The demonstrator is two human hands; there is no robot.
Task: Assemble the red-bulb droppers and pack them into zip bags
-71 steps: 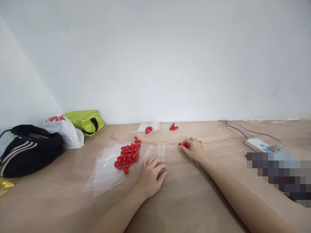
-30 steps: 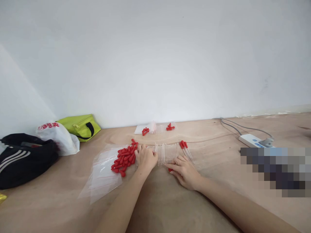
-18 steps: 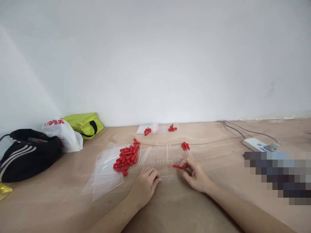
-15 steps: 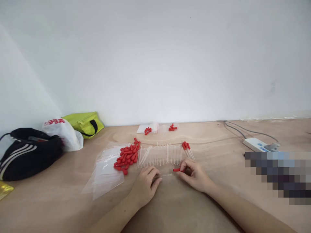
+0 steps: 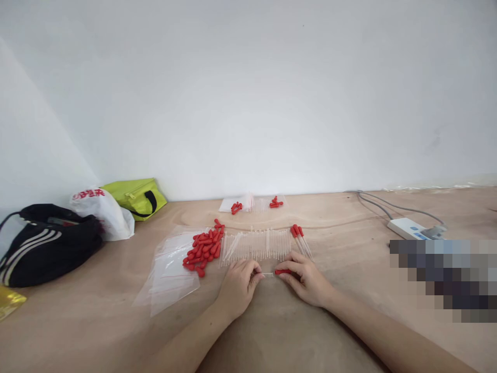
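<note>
Between thumb and fingers, my left hand (image 5: 240, 286) is closed on a clear glass dropper tube (image 5: 267, 274), whose end points right. My right hand (image 5: 306, 278) pinches a red rubber dropper bulb (image 5: 281, 271), its mouth turned toward the tube with a small gap between them. Just beyond my hands lies a row of clear dropper tubes (image 5: 256, 244). A pile of red bulbs (image 5: 204, 249) lies left of the row. Two droppers fitted with red bulbs (image 5: 296, 231) rest at its right end, close to my right hand.
Clear plastic bags (image 5: 171, 285) lie under and beside the bulb pile. Farther back are small bags with red bulbs (image 5: 236, 207). Black (image 5: 50, 248), white (image 5: 106, 215) and lime-green bags (image 5: 134, 194) stand at left. A power strip (image 5: 407, 228) with cables is at right.
My left hand has gone from loosely near the tube to pinching it, moving slightly right and up. The tube's end and the bulb in my right hand are now closer together.
</note>
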